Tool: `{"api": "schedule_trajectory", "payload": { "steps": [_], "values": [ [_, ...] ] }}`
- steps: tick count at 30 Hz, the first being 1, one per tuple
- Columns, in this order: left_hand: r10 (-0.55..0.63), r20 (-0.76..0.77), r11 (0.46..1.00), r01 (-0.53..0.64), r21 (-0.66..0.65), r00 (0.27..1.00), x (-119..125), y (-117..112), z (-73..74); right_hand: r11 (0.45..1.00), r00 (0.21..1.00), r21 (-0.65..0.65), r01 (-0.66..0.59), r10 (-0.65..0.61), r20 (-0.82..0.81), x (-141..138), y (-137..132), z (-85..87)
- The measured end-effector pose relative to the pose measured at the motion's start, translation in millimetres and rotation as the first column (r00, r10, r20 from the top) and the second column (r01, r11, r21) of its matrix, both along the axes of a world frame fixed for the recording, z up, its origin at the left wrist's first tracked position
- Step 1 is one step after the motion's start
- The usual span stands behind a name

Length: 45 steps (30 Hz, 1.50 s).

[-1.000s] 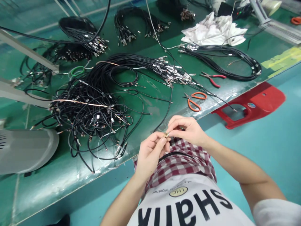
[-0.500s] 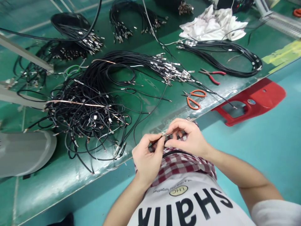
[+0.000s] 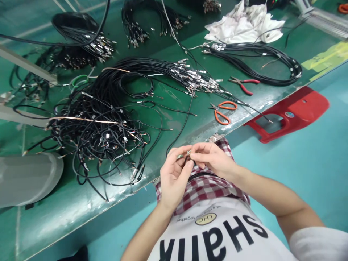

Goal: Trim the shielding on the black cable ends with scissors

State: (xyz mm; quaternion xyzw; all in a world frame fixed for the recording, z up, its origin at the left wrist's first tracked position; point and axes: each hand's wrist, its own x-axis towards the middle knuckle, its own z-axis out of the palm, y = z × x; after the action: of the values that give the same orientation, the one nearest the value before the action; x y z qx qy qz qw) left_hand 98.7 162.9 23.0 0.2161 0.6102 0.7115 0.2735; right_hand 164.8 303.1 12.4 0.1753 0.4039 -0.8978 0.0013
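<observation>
Above my lap, at the table's front edge, my two hands meet around the end of a thin black cable [image 3: 178,136]. My left hand [image 3: 175,174] is closed on the cable, its thumb and fingers curled round it. My right hand [image 3: 212,159] pinches the small cable end at the fingertips, touching the left fingers. What sits at that end is mostly covered and too small to make out. On the table lie a tangled heap of black cables [image 3: 95,141] to the left and a bundle with silvery metal ends [image 3: 195,79] farther back.
Orange-handled scissors [image 3: 224,111] and red-handled pliers [image 3: 244,85] lie near the front edge. Behind them are a coiled cable bundle [image 3: 272,69] and a white cloth [image 3: 244,25]. A red stool [image 3: 299,108] stands beside the table. A grey rounded object [image 3: 29,177] is at left.
My left hand has shifted slightly right and turned, its fingers rolling open a little around the cable. My right hand's fingertips have closed nearer to the cable end. The view has shifted slightly.
</observation>
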Motion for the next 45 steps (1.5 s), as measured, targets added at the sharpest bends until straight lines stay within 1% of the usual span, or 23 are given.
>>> {"api": "schedule_trajectory", "payload": {
  "steps": [2, 4, 9, 13, 17, 19, 21, 23, 24, 27, 30, 32, 33, 35, 36, 37, 39, 40, 41, 42, 43, 44, 45],
  "values": [
    [-0.031, -0.035, 0.999, 0.03, -0.033, 0.999, -3, 0, -0.7, 1.0, 1.0, 0.018, -0.011, 0.011, -0.018, 1, 0, -1.6],
    [-0.025, -0.003, 0.999, 0.025, -0.024, 1.0, -6, 2, -1.5, 0.999, 0.999, 0.043, -0.023, 0.024, -0.039, 2, -1, -1.8],
    [0.046, 0.268, 0.993, -0.073, 0.092, 0.962, -7, 11, -1.8, 0.99, 0.996, 0.143, 0.003, 0.01, -0.086, 1, -4, -2.5],
    [0.069, 0.365, 0.986, -0.118, 0.116, 0.928, -6, 18, -1.8, 0.983, 0.993, 0.173, 0.057, -0.038, -0.112, 0, -5, -6.4],
    [0.017, 0.352, 0.996, -0.048, 0.079, 0.936, -10, 15, -4.0, 0.981, 0.993, 0.186, 0.049, -0.027, -0.118, 0, 0, -6.6],
    [-0.038, 0.306, 0.999, 0.034, 0.018, 0.951, -12, 10, -4.4, 0.972, 0.992, 0.228, 0.064, -0.038, -0.116, 0, 3, -5.2],
    [-0.145, 0.255, 0.982, 0.171, -0.083, 0.956, -13, 4, -4.2, 0.943, 0.99, 0.315, 0.11, -0.077, -0.115, 1, 7, -4.0],
    [-0.21, 0.209, 0.95, 0.25, -0.189, 0.955, -14, 0, -4.0, 0.901, 0.988, 0.411, 0.141, -0.1, -0.119, 3, 12, -3.0],
    [-0.202, 0.179, 0.942, 0.241, -0.233, 0.963, -14, -2, -4.2, 0.878, 0.988, 0.458, 0.139, -0.092, -0.122, 4, 15, -2.2],
    [-0.084, 0.053, 0.949, 0.096, -0.301, 0.995, -13, -3, -5.8, 0.78, 0.993, 0.619, 0.095, -0.029, -0.115, 7, 25, 3.4],
    [-0.059, -0.035, 0.945, 0.045, -0.325, 0.998, -12, -2, -8.1, 0.673, 0.989, 0.731, 0.108, 0.002, -0.148, 7, 33, 11.2],
    [-0.071, -0.058, 0.945, 0.048, -0.324, 0.996, -12, -2, -9.2, 0.652, 0.986, 0.748, 0.125, 0.006, -0.169, 4, 35, 12.4],
    [-0.078, -0.063, 0.947, 0.054, -0.317, 0.995, -12, -3, -9.6, 0.682, 0.987, 0.723, 0.112, 0.009, -0.162, 1, 35, 10.8],
    [-0.096, -0.052, 0.953, 0.077, -0.294, 0.994, -11, -4, -10.2, 0.831, 0.994, 0.556, 0.004, 0.057, -0.093, -5, 35, 3.0],
    [-0.109, -0.036, 0.954, 0.094, -0.284, 0.993, -11, -5, -10.6, 0.914, 0.992, 0.397, -0.086, 0.114, -0.046, -8, 34, -2.5],
    [-0.119, -0.014, 0.955, 0.111, -0.275, 0.993, -10, -5, -11.1, 0.962, 0.982, 0.205, -0.181, 0.186, -0.009, -11, 33, -8.3],
    [-0.122, 0.044, 0.958, 0.129, -0.255, 0.992, -10, -5, -12.6, 0.946, 0.951, -0.101, -0.307, 0.31, 0.016, -15, 31, -17.7],
    [-0.113, 0.076, 0.961, 0.129, -0.245, 0.991, -10, -5, -13.3, 0.935, 0.946, -0.156, -0.318, 0.325, 0.016, -15, 30, -20.2],
    [-0.1, 0.108, 0.964, 0.123, -0.234, 0.989, -10, -4, -13.9, 0.948, 0.955, -0.131, -0.291, 0.296, 0.017, -15, 29, -20.6],
    [-0.084, 0.137, 0.968, 0.113, -0.226, 0.987, -10, -3, -14.3, 0.975, 0.975, -0.031, -0.219, 0.22, 0.022, -14, 27, -19.2],
    [-0.066, 0.161, 0.97, 0.101, -0.223, 0.985, -10, -2, -14.2, 0.986, 0.995, 0.134, -0.104, 0.103, 0.017, -12, 25, -16.3],
    [-0.049, 0.178, 0.97, 0.09, -0.226, 0.983, -10, -1, -13.7, 0.944, 0.999, 0.329, 0.04, -0.037, -0.017, -9, 23, -12.5],
    [-0.035, 0.189, 0.97, 0.079, -0.232, 0.981, -10, 0, -12.9, 0.839, 0.982, 0.51, 0.19, -0.169, -0.087, -6, 21, -8.4]
  ]
}}
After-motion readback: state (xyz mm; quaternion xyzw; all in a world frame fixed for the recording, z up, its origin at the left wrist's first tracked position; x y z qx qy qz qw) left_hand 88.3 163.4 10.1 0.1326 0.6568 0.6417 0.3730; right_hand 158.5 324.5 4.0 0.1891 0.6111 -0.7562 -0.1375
